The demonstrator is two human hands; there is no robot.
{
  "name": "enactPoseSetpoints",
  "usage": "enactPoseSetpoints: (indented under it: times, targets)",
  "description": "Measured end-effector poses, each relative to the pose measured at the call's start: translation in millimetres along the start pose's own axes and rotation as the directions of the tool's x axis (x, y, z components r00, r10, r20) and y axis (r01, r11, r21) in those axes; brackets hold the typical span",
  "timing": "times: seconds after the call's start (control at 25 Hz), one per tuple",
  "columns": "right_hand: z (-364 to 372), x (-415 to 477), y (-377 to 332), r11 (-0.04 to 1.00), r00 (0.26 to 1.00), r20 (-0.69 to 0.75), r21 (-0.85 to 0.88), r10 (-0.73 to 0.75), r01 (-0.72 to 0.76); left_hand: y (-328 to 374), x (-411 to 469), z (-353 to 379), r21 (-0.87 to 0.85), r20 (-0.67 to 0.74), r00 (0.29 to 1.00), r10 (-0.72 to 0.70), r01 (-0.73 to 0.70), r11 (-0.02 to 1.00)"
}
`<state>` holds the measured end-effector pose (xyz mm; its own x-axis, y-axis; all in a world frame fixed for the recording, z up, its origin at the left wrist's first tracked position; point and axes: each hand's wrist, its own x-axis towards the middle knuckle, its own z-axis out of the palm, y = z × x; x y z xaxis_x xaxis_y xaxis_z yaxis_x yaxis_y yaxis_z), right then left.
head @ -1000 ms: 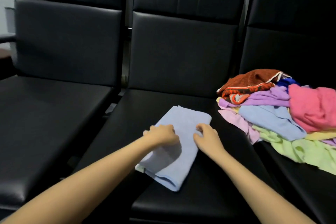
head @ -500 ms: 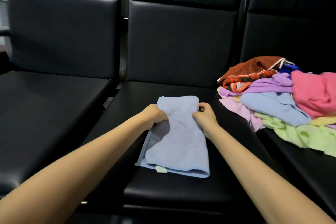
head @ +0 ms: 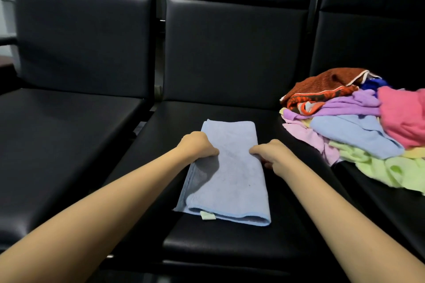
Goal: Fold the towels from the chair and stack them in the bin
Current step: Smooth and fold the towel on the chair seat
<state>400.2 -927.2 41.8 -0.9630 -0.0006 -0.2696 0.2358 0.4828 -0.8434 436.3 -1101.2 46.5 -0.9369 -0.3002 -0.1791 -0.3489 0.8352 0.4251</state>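
Head view: both hands are sliding back to mid-length of the blue towel [head: 227,181], which is lying on the middle seat [head: 230,239]. Left hand [head: 197,147] is curling round its 9 o'clock edge and right hand [head: 271,154] is pinching the 3 o'clock edge. Probably setting up a cross-fold. Unfolded pile [head: 358,126] is waiting at 2 o'clock.

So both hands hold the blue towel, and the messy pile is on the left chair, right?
Nearly. The head view shows the messy pile on the right chair, not the left. The left hand and right hand do hold the blue towel.
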Motion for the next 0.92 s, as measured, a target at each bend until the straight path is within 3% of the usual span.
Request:
enactPoseSetpoints:
  times: [0.12, 0.32, 0.48, 0.56, 0.6, 0.68, 0.76, 0.8, 0.88, 0.92]
  targets:
    - [-1, -1, -6, 0.998, 0.997, 0.058, -0.012, 0.059, -0.058, -1, 0, 0, -0.005, -0.011, 0.999, -0.047, 0.047, 0.999]
    - [-12, 5, -14, 0.975, 0.936, 0.275, -0.039, 0.221, -0.218, -7, 18, -13, -0.397, 0.238, 0.953, -0.189, 0.273, 0.876]
    - [-34, 10, -19, 0.977, 0.906, 0.368, -0.056, 0.210, -0.204, -8, 20, -33, -0.369, 0.218, 0.958, -0.184, 0.256, 0.893]
    - [-44, 13, -28, 0.987, 0.951, 0.289, 0.074, 0.113, -0.140, -1, 18, -46, -0.471, 0.174, 0.976, -0.129, 0.198, 0.859]
    - [-47, 15, -33, 0.974, 0.976, 0.218, 0.215, 0.029, -0.077, 4, 17, -52, -0.603, 0.170, 0.984, -0.050, 0.144, 0.784]
    - [-50, 13, -47, 0.839, 0.978, 0.092, 0.532, -0.188, 0.111, 14, 15, -67, -0.878, 0.068, 0.986, 0.152, -0.013, 0.479]
    - [-50, 5, -57, 0.700, 0.931, -0.006, 0.657, -0.365, 0.279, 21, 11, -74, -0.973, -0.092, 0.964, 0.250, -0.140, 0.184]
    - [-48, 2, -57, 0.679, 0.913, -0.019, 0.662, -0.407, 0.316, 21, 10, -72, -0.979, -0.139, 0.951, 0.277, -0.174, 0.109]
    - [-44, 2, -47, 0.761, 0.928, 0.035, 0.585, -0.371, 0.282, 15, 13, -58, -0.977, -0.120, 0.943, 0.311, -0.168, 0.132]
    - [-43, 3, -38, 0.845, 0.951, 0.093, 0.490, -0.295, 0.214, 8, 14, -50, -0.967, -0.038, 0.952, 0.304, -0.112, 0.228]
